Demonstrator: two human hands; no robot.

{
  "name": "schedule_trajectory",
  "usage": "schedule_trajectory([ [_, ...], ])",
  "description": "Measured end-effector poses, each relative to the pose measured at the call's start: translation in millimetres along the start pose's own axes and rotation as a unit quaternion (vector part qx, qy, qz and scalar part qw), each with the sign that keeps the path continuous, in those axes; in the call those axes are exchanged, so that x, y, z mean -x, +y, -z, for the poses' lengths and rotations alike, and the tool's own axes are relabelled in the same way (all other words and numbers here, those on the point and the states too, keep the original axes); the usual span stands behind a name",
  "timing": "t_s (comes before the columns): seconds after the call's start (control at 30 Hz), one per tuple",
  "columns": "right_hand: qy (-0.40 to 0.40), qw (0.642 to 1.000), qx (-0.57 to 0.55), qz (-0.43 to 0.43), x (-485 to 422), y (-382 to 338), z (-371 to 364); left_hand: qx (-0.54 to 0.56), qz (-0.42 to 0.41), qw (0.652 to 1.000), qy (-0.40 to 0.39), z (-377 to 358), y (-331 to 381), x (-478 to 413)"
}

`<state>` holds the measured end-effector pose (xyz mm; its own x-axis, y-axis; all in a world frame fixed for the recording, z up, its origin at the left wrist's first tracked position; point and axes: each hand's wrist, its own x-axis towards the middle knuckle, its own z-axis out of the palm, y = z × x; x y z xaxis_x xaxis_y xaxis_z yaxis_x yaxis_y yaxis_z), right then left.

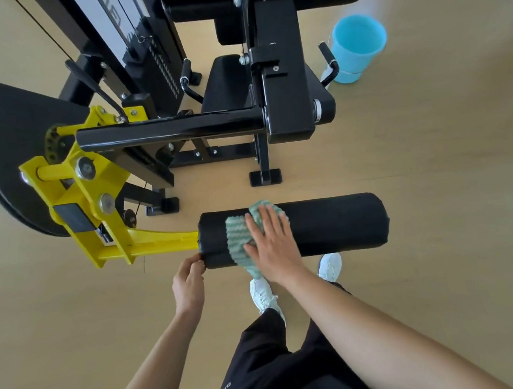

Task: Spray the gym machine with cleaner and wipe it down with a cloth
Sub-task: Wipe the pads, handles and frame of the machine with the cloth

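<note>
Green-and-white soft woven cloth (240, 240) lies draped over the black cylindrical padded roller (326, 223) on the yellow steel arm (162, 245), pressed flat under the straight-fingered right hand (272, 247), while the left hand (190, 279) pinches the roller's end rim, probably steadying a firm, smooth-skinned pad that may turn

Blue bucket (350, 66) on tan floor (443, 168); white sneakers (263, 294).

Bare roller pad (335, 224) rightward, unobstructed
</note>
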<state>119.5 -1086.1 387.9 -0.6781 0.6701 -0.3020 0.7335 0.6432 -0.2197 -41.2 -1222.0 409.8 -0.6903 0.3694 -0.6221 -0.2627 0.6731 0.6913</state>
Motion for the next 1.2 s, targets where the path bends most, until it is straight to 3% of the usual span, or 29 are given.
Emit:
schedule_trajectory([
  [0.3,0.059,0.965,-0.009,-0.254,26.2,90.4,17.6,-0.058,-0.041,0.997,0.04,-17.0,21.1,-2.4],
  [0.4,0.045,0.956,-0.024,-0.29,23.0,97.1,21.1,-0.1,-0.059,0.992,0.058,-22.0,21.2,-7.2],
  [0.47,0.038,0.961,-0.049,-0.269,13.8,83.3,19.7,-0.125,-0.074,0.987,0.064,-21.6,18.8,-7.7],
  [0.67,-0.015,0.996,-0.063,-0.067,-25.0,-1.8,14.0,-0.128,-0.072,0.989,0.033,-11.9,17.2,-11.5],
  [0.87,-0.071,0.991,-0.039,0.102,-54.0,-60.4,13.4,-0.086,-0.073,0.993,-0.015,0.0,8.8,-13.5],
  [1.0,-0.066,0.993,-0.022,0.096,-56.8,-52.2,11.2,-0.054,-0.064,0.996,-0.034,4.9,3.2,-11.9],
  [1.2,-0.002,0.998,-0.01,-0.061,-47.2,12.4,15.0,-0.034,-0.058,0.997,-0.04,7.5,2.6,-11.0],
])
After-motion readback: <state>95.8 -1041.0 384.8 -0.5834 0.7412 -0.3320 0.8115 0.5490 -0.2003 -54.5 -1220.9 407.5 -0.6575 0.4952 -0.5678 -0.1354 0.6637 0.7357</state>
